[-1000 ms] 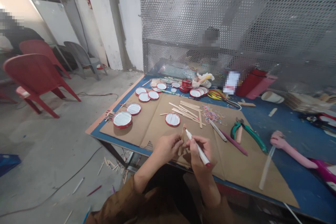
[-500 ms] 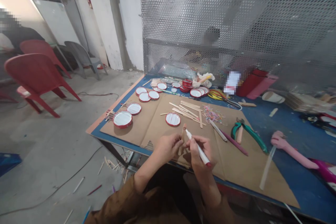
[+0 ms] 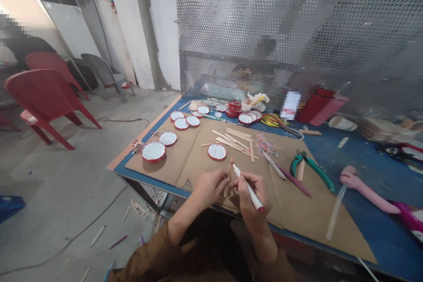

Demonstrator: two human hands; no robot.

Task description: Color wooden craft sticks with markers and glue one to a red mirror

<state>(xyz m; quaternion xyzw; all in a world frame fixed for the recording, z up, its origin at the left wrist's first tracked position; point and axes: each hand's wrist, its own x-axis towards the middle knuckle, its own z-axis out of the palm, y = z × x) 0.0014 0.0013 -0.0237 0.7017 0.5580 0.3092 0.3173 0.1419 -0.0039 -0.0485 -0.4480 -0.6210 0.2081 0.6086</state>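
My left hand (image 3: 211, 186) pinches a wooden stick (image 3: 230, 168) near the front edge of the cardboard. My right hand (image 3: 253, 190) is closed around a white marker with a red end (image 3: 248, 186). The marker's tip meets the upper part of the stick, where a reddish mark shows. Behind my hands lies a red-rimmed round lid (image 3: 217, 151). Beyond it are loose wooden sticks (image 3: 233, 141) and a heap of coloured rubber bands (image 3: 267, 145).
Green-handled pliers (image 3: 317, 172), a purple pen (image 3: 295, 183) and a pink hammer-like object (image 3: 366, 191) lie to the right. More red-rimmed lids (image 3: 154, 151) sit at the left of the cardboard (image 3: 178, 163). A perforated metal panel (image 3: 224, 26) stands behind the table.
Both hands keep their grips, with the marker still at the stick's upper part. The view has shifted very slightly.
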